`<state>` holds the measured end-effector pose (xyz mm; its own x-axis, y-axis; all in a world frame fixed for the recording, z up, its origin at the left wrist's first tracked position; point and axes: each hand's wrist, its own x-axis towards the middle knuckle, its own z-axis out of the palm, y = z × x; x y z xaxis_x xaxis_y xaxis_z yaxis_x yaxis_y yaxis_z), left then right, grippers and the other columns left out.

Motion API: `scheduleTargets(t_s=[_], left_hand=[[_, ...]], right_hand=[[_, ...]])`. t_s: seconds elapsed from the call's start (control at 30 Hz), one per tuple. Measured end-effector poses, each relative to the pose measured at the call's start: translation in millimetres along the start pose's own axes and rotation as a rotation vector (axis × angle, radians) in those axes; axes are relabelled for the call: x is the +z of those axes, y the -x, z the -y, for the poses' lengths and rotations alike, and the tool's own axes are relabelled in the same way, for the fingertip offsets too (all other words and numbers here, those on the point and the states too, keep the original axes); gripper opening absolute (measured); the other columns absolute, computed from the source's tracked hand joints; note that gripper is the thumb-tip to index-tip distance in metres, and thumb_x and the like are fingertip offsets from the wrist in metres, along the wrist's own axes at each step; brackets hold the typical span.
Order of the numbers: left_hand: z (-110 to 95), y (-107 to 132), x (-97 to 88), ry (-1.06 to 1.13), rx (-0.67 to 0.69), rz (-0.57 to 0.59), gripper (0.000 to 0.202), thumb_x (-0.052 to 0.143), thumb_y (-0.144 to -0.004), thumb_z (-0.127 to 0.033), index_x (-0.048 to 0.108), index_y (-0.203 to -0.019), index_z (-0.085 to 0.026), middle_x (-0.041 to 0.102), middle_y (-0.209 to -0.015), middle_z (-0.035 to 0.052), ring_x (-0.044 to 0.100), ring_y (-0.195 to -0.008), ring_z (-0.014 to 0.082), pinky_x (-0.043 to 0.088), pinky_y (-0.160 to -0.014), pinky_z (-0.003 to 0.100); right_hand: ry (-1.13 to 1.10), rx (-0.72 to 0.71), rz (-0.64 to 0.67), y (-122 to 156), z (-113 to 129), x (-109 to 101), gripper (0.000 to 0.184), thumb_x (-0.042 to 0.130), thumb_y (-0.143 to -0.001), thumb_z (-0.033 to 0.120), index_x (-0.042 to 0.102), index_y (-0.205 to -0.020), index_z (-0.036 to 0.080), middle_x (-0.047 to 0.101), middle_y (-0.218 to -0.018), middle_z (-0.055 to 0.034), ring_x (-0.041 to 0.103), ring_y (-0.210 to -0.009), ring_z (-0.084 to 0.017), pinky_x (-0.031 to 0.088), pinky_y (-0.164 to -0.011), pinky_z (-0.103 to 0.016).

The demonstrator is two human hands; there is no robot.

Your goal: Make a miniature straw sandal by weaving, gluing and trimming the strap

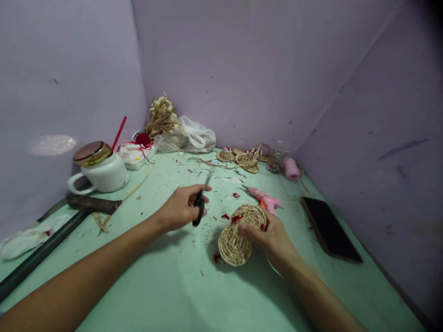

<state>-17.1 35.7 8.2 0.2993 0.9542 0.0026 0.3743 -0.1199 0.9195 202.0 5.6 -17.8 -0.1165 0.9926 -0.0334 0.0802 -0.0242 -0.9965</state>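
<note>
My left hand is closed round the black handles of a pair of scissors, whose blades point up and away over the green table. To its right, my right hand grips a woven straw piece made of two joined spiral discs with red bits on it. The thumb lies on top and the fingers are under its right edge. The piece rests tilted on the table just right of the scissors.
A pink glue gun lies behind the straw piece. A black phone lies at right. A white mug with a gold lid stands at left, above a dark bar. Dried straw, a plastic bag, woven pieces and a pink spool lie at the back.
</note>
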Motion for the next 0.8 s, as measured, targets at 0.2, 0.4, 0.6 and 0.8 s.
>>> scheduleTargets(t_s=[0.2,0.4,0.6,0.8], left_hand=[[1.9,0.2,7.0,-0.213,0.022,-0.182,0.038,0.061,-0.064,-0.03,0.056,-0.099,-0.018,0.061,-0.068,0.0013,0.057,-0.063,0.0166,0.044,-0.057,0.027],[13.6,-4.1,0.1,-0.923,-0.111,-0.175,0.041,0.057,-0.067,-0.022,0.056,-0.109,-0.019,0.066,-0.083,0.0108,0.06,-0.076,0.0272,0.041,-0.058,0.032],[7.0,2.2,4.2,-0.767,0.153,-0.297,0.019,0.052,-0.077,-0.022,0.063,-0.091,-0.015,0.064,-0.09,0.01,0.057,-0.083,0.0213,0.043,-0.069,0.032],[-7.6,16.3,44.2,-0.289,0.432,-0.077,0.014,0.059,-0.071,-0.018,0.064,-0.084,-0.015,0.062,-0.075,0.0043,0.054,-0.069,0.0141,0.044,-0.064,0.027]], right_hand=[[0.055,0.005,-0.045,0.9,2.3,5.1,0.028,0.069,-0.061,0.027,0.058,-0.084,0.017,0.066,-0.076,-0.0021,0.062,-0.069,-0.019,0.051,-0.064,-0.029],[0.001,0.057,-0.047,-2.6,-3.1,2.6,0.032,0.071,-0.06,0.029,0.059,-0.086,0.016,0.067,-0.079,-0.0037,0.063,-0.072,-0.02,0.05,-0.067,-0.03],[-0.028,0.111,0.017,-1.1,-5.5,7.9,0.031,0.071,-0.059,0.025,0.06,-0.086,0.015,0.067,-0.079,-0.0046,0.062,-0.072,-0.02,0.05,-0.068,-0.031],[0.052,0.015,0.082,3.4,-3.5,16.0,0.026,0.066,-0.06,0.018,0.06,-0.086,0.015,0.063,-0.075,-0.0012,0.057,-0.068,-0.016,0.047,-0.063,-0.027]])
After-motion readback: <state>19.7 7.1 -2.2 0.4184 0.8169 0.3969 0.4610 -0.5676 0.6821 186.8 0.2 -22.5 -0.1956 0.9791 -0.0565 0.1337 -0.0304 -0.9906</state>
